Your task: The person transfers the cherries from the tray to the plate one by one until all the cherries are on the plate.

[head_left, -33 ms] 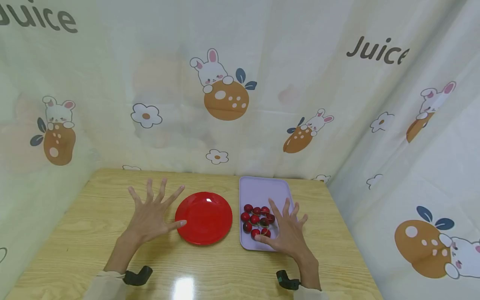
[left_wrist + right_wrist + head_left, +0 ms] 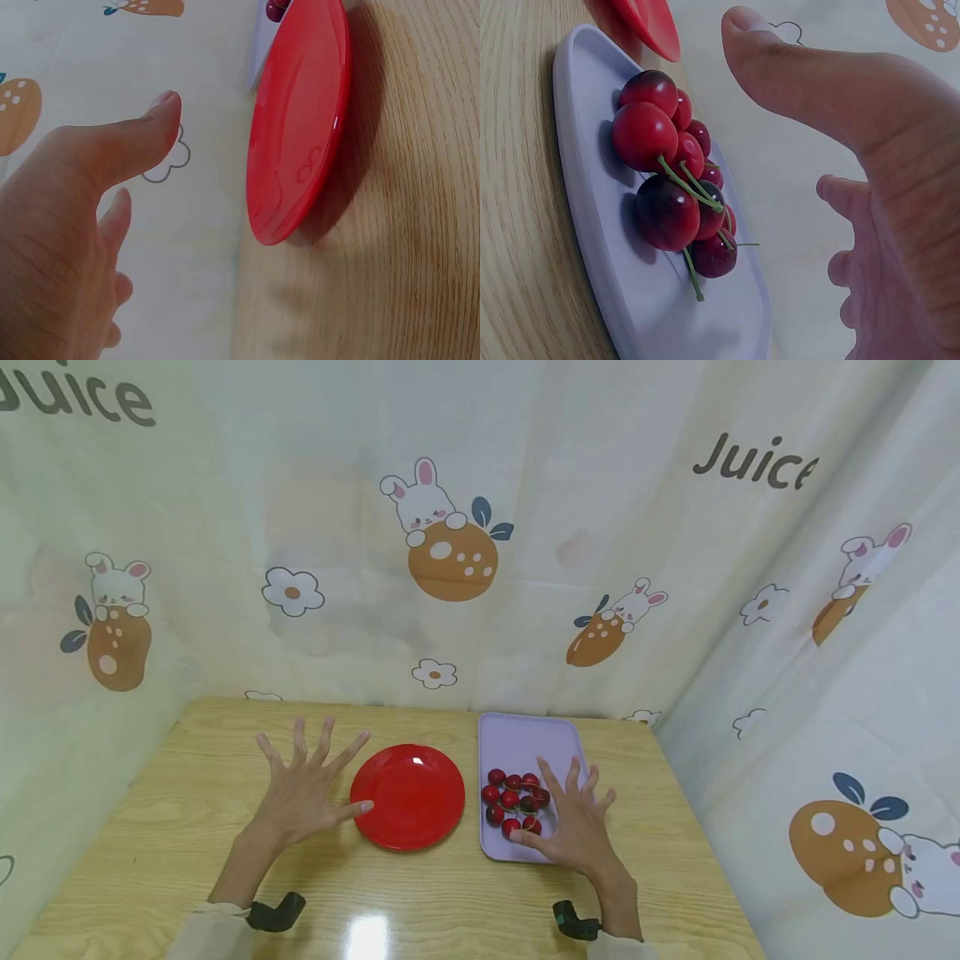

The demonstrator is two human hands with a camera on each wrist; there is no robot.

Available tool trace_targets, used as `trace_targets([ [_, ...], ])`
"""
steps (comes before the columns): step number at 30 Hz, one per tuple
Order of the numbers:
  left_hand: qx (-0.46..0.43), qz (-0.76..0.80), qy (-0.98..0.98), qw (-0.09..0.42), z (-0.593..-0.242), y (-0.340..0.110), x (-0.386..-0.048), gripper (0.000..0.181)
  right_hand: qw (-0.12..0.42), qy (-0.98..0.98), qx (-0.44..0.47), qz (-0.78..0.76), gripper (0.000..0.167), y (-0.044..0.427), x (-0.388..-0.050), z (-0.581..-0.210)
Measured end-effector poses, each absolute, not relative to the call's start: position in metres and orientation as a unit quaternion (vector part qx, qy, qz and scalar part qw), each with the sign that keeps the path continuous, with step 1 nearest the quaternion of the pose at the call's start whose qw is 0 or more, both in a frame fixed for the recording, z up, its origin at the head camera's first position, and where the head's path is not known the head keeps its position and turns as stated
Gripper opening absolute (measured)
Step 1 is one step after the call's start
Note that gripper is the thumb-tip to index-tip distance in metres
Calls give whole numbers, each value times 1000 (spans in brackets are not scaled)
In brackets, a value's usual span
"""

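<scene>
A red round plate (image 2: pixel 408 797) lies on the wooden table, bare on top. To its left my left hand (image 2: pixel 300 793) hovers with fingers spread, its thumb reaching over the plate's left rim in the head view. In the left wrist view that hand (image 2: pixel 67 202) is apart from the plate (image 2: pixel 300 112). On the right, a pale purple tray (image 2: pixel 528 739) carries several dark red cherries (image 2: pixel 510 798), some with green stems (image 2: pixel 690 187). My right hand (image 2: pixel 573 827) is spread above the tray's right side, holding nothing; the right wrist view shows a gap between its thumb and the cherries (image 2: pixel 645 135).
A pale curtain (image 2: pixel 345 527) printed with rabbits and fruit hangs behind the table (image 2: pixel 420 902) and along its sides. The plate and tray stand side by side with a narrow gap. Black straps with camera mounts (image 2: pixel 276 912) sit on both wrists.
</scene>
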State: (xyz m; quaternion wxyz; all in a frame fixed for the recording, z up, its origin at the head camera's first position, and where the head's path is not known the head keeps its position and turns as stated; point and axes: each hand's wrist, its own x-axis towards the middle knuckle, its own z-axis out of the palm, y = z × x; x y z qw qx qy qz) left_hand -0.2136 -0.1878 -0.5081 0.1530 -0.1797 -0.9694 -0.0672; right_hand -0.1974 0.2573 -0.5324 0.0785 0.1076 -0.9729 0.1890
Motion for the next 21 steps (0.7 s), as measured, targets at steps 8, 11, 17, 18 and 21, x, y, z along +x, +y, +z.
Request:
trace_targets([
  [8,-180,-85,-968,150,-510,-186,-213,101,92,-970,114,196,127,258,-195,-529],
  [11,-178,-94,-969,146,-512,-184,-213,102,87,-969,114,200,127,256,-195,-528],
  [17,-174,-99,-969,146,-513,-182,-215,101,84,-966,107,219,123,256,-197,-527],
  [18,-170,-104,-970,142,-513,-181,-215,101,84,-966,103,224,121,256,-197,-528],
  [21,-152,-134,-972,121,-514,-178,-216,99,87,-961,86,247,114,258,-199,-528],
])
